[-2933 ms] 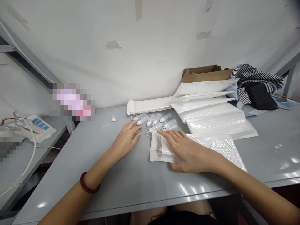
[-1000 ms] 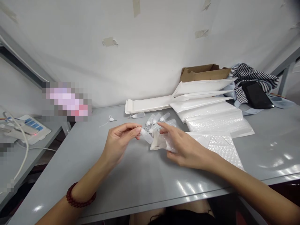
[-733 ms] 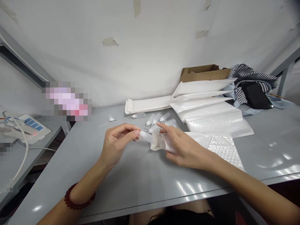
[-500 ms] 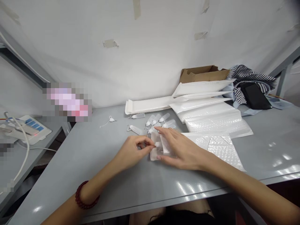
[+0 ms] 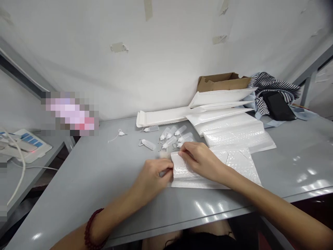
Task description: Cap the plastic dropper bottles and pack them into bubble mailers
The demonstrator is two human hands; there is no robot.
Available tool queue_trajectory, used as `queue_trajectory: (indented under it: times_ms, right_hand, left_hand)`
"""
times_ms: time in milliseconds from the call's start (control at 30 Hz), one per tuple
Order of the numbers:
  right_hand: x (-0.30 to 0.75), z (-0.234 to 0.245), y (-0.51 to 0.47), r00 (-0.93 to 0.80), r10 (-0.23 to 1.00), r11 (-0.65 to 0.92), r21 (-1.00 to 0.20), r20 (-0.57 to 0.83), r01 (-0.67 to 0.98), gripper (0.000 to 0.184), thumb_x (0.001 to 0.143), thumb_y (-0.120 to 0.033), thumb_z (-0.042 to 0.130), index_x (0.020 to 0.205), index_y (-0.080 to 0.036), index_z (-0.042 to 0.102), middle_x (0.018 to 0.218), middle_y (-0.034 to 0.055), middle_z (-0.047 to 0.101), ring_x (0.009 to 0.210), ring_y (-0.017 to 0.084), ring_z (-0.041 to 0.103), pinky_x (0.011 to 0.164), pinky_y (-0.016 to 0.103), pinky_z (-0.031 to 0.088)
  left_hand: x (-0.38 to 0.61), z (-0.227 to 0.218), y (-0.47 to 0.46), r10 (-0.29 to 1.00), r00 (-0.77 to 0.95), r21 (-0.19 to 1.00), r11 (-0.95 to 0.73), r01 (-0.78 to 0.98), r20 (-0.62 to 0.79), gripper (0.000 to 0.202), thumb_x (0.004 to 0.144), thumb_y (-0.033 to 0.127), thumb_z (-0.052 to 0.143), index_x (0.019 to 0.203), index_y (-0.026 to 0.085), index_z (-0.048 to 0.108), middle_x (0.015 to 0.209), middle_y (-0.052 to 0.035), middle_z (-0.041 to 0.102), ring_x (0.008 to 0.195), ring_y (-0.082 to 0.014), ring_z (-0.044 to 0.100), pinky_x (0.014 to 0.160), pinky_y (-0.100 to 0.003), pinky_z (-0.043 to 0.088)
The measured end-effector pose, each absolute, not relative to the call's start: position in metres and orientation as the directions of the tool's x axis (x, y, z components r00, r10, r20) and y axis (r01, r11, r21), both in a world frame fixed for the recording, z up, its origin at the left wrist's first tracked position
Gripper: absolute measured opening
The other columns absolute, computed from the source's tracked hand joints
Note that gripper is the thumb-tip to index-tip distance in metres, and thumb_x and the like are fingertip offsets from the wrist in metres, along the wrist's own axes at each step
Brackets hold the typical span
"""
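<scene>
A white bubble mailer [image 5: 213,178] lies flat on the table in front of me, its left end between my hands. My right hand [image 5: 199,159] is closed, thumb and fingers pinching the mailer near its upper left corner. At its left edge, my left hand [image 5: 154,175] is closed with the fingertips pressed to the rim; they partly hide it, and a pale flap shows just behind them. Several small clear dropper bottles [image 5: 148,144] with white caps lie just beyond my hands. Farther left rests a single white needle cap [image 5: 121,133] with a thin strap.
More white bubble mailers [image 5: 234,128] are piled at the right, before an open cardboard box [image 5: 223,82]. Beside them sit striped cloth [image 5: 275,83] and a black phone-like object [image 5: 279,106]. A power strip [image 5: 30,144] with cables is on the left surface.
My left hand has moved down and slightly left, to the mailer's edge. The right hand has gone from spread across the mailer to pinching it. The small white-capped item at my left fingertips no longer shows.
</scene>
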State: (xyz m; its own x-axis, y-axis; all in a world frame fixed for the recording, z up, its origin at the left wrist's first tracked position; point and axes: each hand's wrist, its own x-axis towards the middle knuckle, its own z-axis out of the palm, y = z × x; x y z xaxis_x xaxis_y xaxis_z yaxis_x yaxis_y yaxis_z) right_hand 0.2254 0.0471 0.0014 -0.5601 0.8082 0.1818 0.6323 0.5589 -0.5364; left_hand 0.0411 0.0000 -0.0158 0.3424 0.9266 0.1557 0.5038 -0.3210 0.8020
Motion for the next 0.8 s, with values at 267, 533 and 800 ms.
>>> queue_trajectory:
  times_ms: [267, 533, 800]
  right_hand:
    - [0.231, 0.011, 0.048, -0.539, 0.775, 0.619, -0.570, 0.330, 0.541, 0.017, 0.090, -0.019, 0.044, 0.077, -0.014, 0.054, 0.067, 0.0017, 0.056, 0.058, 0.013, 0.048, 0.056, 0.025, 0.036]
    - [0.233, 0.014, 0.047, -0.378, 0.821, 0.568, -0.688, 0.429, 0.452, 0.015, 0.089, -0.020, 0.048, 0.077, -0.016, 0.056, 0.068, 0.0004, 0.058, 0.060, 0.012, 0.052, 0.055, 0.024, 0.040]
    - [0.224, 0.008, 0.032, -0.602, 0.445, 0.888, -0.238, 0.663, 0.395, 0.010, 0.090, -0.018, 0.050, 0.094, -0.013, 0.058, 0.101, 0.0127, 0.061, 0.094, 0.021, 0.056, 0.078, 0.035, 0.046]
  left_hand:
    - [0.035, 0.002, -0.003, 0.923, 0.385, 0.960, -0.102, 0.260, -0.006, 0.019, 0.083, 0.024, 0.053, 0.095, 0.019, 0.067, 0.090, -0.0032, 0.069, 0.087, -0.0178, 0.064, 0.080, -0.029, 0.052]
    - [0.011, 0.016, 0.015, 0.926, 0.314, 0.919, 0.078, 0.386, -0.210, 0.025, 0.079, 0.041, 0.060, 0.088, 0.018, 0.064, 0.082, -0.0035, 0.068, 0.076, -0.0175, 0.063, 0.067, -0.027, 0.051]
    - [0.009, 0.010, 0.018, 0.903, 0.198, 0.801, 0.216, 0.558, -0.381, 0.027, 0.075, 0.033, 0.043, 0.053, 0.019, 0.040, 0.046, 0.0052, 0.039, 0.040, -0.0083, 0.038, 0.038, -0.020, 0.027]
